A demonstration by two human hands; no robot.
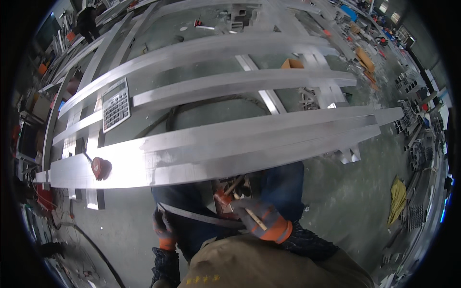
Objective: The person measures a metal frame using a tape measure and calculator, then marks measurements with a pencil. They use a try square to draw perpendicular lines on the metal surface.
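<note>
My right hand (265,222), in a grey glove with an orange cuff, is closed in front of my lap. A thin wooden pencil (256,219) lies slanted across its fingers. A grey metal ruler strip (199,215) spans my thighs, its right end running up to that hand. My left hand (165,227), gloved alike, hangs beside my left thigh near the strip's left end, with fingers apart and nothing visible in them. Wide silver metal bars (192,156) lie side by side in front of me. On their left end sits a red tape measure (100,168).
A calculator (116,106) rests on the bars farther back. Between my knees, a reddish box (224,207) holds tools. More crossing bars (240,86) stretch behind. A yellow cloth (397,199) and stacked metal profiles (418,211) lie right; a dark cable (96,247) crosses the floor left.
</note>
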